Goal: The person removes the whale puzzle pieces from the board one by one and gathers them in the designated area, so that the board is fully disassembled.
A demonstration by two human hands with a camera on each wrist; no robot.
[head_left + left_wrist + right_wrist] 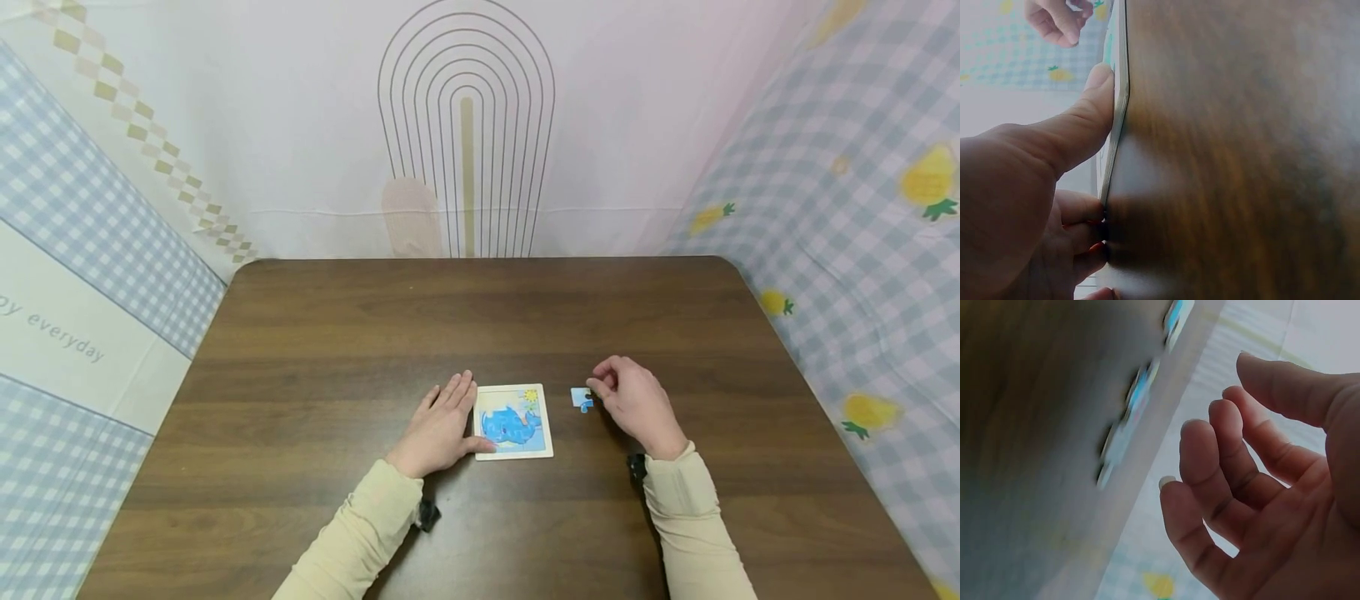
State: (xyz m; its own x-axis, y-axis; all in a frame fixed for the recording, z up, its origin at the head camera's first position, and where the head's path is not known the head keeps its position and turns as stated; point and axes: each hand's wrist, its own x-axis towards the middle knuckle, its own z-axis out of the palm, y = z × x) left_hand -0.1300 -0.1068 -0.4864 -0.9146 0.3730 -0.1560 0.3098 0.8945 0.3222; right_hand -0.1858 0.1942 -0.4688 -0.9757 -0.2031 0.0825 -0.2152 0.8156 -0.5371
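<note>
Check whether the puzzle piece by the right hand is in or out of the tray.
Out: the puzzle piece lies on the table, a gap separating it from the tray.

The puzzle board [513, 455] lies near the middle of the desk [360, 325], the left grip [442, 425] at its nine o'clock side with the thumb [482, 445] over the border at eight. Apart from the board, between two and three o'clock, lies a puzzle piece [579, 397], with the right grip [636, 404] at its three o'clock; cloth [300, 125] hangs behind the desk at twelve.
</note>
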